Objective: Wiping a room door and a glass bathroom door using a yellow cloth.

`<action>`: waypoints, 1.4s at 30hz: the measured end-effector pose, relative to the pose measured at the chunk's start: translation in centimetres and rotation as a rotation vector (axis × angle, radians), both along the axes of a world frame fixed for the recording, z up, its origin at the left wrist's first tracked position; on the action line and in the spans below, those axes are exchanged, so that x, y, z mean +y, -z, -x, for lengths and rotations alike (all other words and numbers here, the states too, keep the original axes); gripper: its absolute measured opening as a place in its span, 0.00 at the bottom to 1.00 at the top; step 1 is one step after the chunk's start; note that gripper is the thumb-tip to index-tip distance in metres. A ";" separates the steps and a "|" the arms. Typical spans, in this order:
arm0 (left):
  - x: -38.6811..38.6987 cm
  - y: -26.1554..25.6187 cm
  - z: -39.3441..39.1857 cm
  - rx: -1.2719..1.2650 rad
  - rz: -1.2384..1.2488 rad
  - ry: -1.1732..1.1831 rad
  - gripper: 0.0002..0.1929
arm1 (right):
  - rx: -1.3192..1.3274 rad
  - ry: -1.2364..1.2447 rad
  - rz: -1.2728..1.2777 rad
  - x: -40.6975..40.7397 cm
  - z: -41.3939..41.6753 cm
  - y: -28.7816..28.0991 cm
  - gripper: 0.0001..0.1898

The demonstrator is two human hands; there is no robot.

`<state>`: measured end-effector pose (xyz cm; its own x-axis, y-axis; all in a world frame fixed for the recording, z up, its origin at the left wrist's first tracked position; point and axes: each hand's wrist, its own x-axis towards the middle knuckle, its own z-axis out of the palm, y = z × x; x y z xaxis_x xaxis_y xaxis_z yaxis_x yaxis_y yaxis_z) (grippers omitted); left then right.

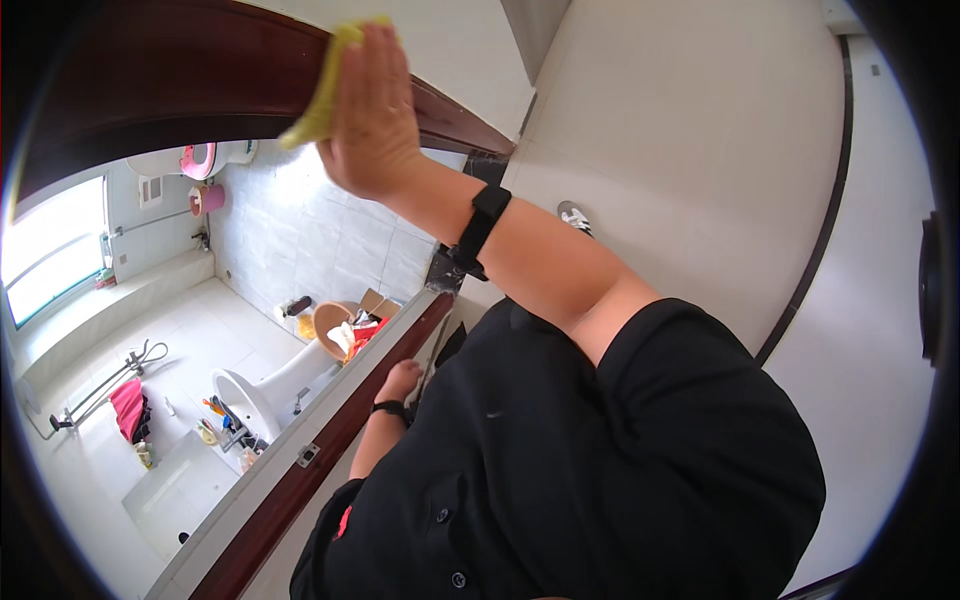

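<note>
My right hand [375, 112], raised with its fingers extended, holds a yellow cloth [322, 112] flat against the dark red wooden door frame [187, 60]. The cloth's lower edge sticks out past my palm. A black band [484, 225] circles my right wrist. Low at my side, my left hand [401, 380] hangs beside the other dark red jamb [360, 386]. Its fingers are curled and their inner side is hidden, so whether it holds anything cannot be told. A metal strike plate [306, 454] is set in that jamb.
Through the doorway is a bathroom with a white pedestal sink [244, 405], a brown basin [330, 322] of cloths, a pink bucket [210, 199], a shower fitting [135, 360] and a bright window [60, 240]. Pale floor [675, 150] extends ahead of my shoe [574, 216].
</note>
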<state>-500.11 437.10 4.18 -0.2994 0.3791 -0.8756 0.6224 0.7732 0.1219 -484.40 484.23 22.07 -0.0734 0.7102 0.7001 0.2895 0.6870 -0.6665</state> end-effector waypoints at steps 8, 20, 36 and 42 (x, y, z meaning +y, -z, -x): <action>2.8 -3.6 -3.5 -0.003 -0.188 -0.263 0.20 | 0.008 0.014 0.827 -0.2 -0.2 16.9 0.55; 0.8 -0.6 -4.5 -0.093 -0.213 -0.222 0.16 | 0.105 -0.288 0.451 -5.9 -1.4 3.6 0.42; -1.6 -2.0 -7.6 -0.121 -0.101 -0.494 0.15 | 0.061 -0.128 0.949 -2.2 -1.6 2.8 0.43; 2.5 -3.3 -7.2 -0.041 -0.223 -0.485 0.16 | 0.467 -0.235 1.624 1.8 -2.1 7.8 0.34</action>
<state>-492.90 439.64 7.47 -0.4537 0.3842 -0.8041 0.1915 0.9232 0.3331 -482.32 486.01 14.30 -0.2868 0.6668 -0.6878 -0.1196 -0.7373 -0.6649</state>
